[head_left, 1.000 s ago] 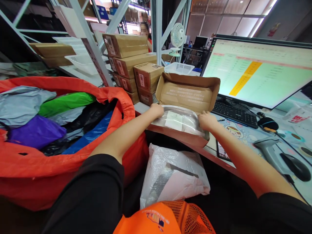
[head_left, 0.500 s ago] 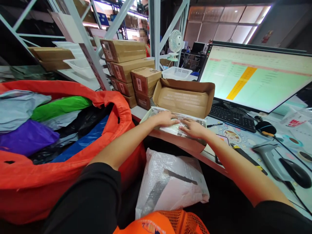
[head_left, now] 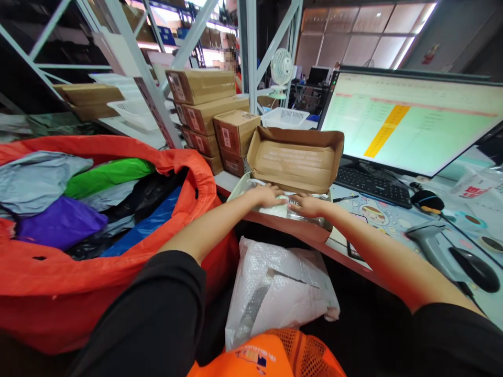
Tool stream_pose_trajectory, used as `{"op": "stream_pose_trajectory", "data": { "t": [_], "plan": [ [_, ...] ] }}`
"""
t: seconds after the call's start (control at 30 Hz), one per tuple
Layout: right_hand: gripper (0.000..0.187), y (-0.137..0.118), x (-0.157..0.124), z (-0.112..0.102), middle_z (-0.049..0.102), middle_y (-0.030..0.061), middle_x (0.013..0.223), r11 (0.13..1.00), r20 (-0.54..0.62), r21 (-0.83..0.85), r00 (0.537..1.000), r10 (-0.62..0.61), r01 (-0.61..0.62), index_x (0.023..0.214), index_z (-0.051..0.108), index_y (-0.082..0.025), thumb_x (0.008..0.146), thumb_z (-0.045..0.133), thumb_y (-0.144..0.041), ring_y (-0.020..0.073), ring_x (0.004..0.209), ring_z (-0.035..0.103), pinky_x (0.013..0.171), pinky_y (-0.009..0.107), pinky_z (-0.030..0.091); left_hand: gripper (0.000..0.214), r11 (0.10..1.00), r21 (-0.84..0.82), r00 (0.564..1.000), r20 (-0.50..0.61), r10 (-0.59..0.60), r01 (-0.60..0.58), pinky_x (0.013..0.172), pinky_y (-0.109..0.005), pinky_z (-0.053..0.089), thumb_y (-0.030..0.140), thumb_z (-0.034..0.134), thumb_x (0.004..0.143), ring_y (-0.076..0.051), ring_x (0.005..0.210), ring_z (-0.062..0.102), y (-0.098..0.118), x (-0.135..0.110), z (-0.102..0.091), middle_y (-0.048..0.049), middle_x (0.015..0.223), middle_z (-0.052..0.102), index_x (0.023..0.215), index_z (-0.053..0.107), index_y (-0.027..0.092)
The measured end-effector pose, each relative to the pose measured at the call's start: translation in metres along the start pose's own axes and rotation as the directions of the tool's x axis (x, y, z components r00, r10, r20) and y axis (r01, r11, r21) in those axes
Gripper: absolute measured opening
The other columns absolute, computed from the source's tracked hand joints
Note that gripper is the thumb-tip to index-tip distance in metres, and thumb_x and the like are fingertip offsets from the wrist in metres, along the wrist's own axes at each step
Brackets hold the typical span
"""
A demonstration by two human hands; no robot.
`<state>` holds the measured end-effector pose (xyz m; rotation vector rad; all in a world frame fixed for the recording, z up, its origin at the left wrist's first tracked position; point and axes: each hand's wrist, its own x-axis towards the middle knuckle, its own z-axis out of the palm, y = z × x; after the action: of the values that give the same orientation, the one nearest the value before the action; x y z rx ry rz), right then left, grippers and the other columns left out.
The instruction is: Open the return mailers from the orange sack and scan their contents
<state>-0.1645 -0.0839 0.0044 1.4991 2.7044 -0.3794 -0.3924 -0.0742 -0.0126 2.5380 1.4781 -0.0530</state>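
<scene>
Both hands lie flat, fingers spread and gripping nothing: the left hand (head_left: 268, 195) and right hand (head_left: 310, 205) press side by side on a clear plastic packet (head_left: 280, 211). The packet sits in an open cardboard box (head_left: 294, 159) at the near left corner of the desk (head_left: 396, 222), the box lid standing up behind the hands.

Grey steel racking (head_left: 157, 104) fills the warehouse room beyond, under bright ceiling lights. A big orange sack (head_left: 118, 262) of coloured mailer bags stands left of the desk's left edge. A monitor (head_left: 408, 125) showing a green spreadsheet stands along the far edge, and a stack of sealed cartons (head_left: 204, 104) takes the far left corner. A bubble-wrap parcel (head_left: 279, 293) lies below the near edge. A keyboard (head_left: 373, 184) lies before the monitor; a barcode scanner (head_left: 428, 241) and a mouse (head_left: 475, 269) lie near the right edge.
</scene>
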Motion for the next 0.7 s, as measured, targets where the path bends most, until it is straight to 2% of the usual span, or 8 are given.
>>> {"op": "stream_pose_trajectory", "data": {
  "t": [0.1,0.2,0.23,0.33,0.4,0.53,0.6,0.7],
  "plan": [
    [0.039,0.014,-0.008,-0.048,0.076,0.0126,0.126,0.998,-0.426,0.057,0.905,0.011,0.015,0.119,0.076,-0.022,0.1,0.055,-0.048,0.0298,0.119,0.069,0.11,0.043,0.051,0.07,0.999,-0.038,1.0,-0.002,0.015,-0.016,0.119,-0.068,0.036,0.07,0.034,0.104,-0.04,0.147,0.045,0.001,-0.006,0.0,-0.0121,0.164,0.05,0.157,0.054,0.029],
    [0.045,0.042,-0.004,-0.096,0.071,0.0201,0.127,0.96,-0.83,0.265,0.486,0.274,-0.089,0.127,0.069,-0.015,0.095,0.057,-0.044,0.034,0.121,0.065,0.112,0.052,0.049,0.069,0.999,-0.034,0.999,-0.023,0.027,-0.027,0.12,-0.065,0.037,0.07,0.035,0.104,-0.04,0.147,0.045,-0.002,-0.008,0.0,-0.0121,0.162,0.052,0.156,0.055,0.028],
    [0.056,0.052,0.002,-0.107,0.067,0.0232,0.135,0.921,-0.823,0.375,0.422,0.382,-0.103,0.137,0.063,-0.013,0.089,0.064,-0.043,0.0354,0.126,0.062,0.112,0.054,0.048,0.069,0.999,-0.031,0.999,-0.025,0.021,-0.022,0.12,-0.065,0.036,0.069,0.036,0.104,-0.04,0.147,0.045,-0.002,-0.008,-0.001,-0.0122,0.162,0.052,0.155,0.056,0.028],
    [0.086,0.075,0.025,-0.123,0.064,0.0275,0.135,0.756,-0.627,0.65,0.503,0.595,-0.084,0.149,0.048,-0.007,0.073,0.076,-0.037,0.0341,0.113,0.067,0.095,0.051,0.059,0.065,0.999,-0.032,1.0,-0.024,0.003,-0.004,0.12,-0.062,0.037,0.067,0.038,0.104,-0.038,0.147,0.046,-0.001,-0.008,-0.003,-0.0109,0.161,0.053,0.154,0.057,0.03],
    [0.075,0.083,0.036,-0.123,0.071,0.0216,0.116,0.706,-0.557,0.706,0.567,0.607,-0.062,0.138,0.056,-0.007,0.07,0.073,-0.032,0.0284,0.091,0.07,0.074,0.043,0.062,0.063,0.999,-0.034,0.999,-0.033,-0.007,0.006,0.119,-0.058,0.041,0.067,0.04,0.104,-0.037,0.145,0.049,0.002,-0.008,-0.006,-0.0102,0.159,0.054,0.152,0.059,0.03],
    [0.064,0.082,0.019,-0.115,0.071,0.0128,0.107,0.737,-0.633,0.676,0.533,0.562,0.025,0.13,0.062,-0.014,0.068,0.063,-0.027,0.0218,0.079,0.065,0.063,0.032,0.057,0.058,0.998,-0.016,0.972,-0.228,-0.064,0.061,0.11,-0.05,0.049,0.059,0.051,0.103,-0.037,0.131,0.061,0.011,-0.017,-0.013,-0.0178,0.153,0.054,0.145,0.063,0.02],
    [0.075,0.076,-0.007,-0.105,0.067,0.0121,0.121,0.782,-0.724,0.609,0.496,0.479,0.133,0.144,0.054,-0.019,0.07,0.061,-0.028,0.0204,0.082,0.065,0.064,0.031,0.057,0.044,0.997,-0.051,0.866,-0.495,-0.077,0.06,0.102,-0.044,0.053,0.049,0.051,0.104,-0.032,0.116,0.068,0.013,-0.034,-0.012,-0.0168,0.135,0.065,0.127,0.07,0.017],
    [0.082,0.064,-0.054,-0.079,0.059,0.0116,0.136,0.845,-0.82,0.484,0.455,0.348,0.225,0.155,0.045,-0.026,0.074,0.06,-0.029,0.0209,0.09,0.066,0.071,0.033,0.059,0.032,0.986,-0.16,0.44,-0.89,-0.12,-0.055,0.089,-0.038,0.055,0.042,0.044,0.107,-0.024,0.093,0.069,0.004,-0.076,-0.001,-0.0092,0.095,0.07,0.096,0.068,0.022]
  ]
}}
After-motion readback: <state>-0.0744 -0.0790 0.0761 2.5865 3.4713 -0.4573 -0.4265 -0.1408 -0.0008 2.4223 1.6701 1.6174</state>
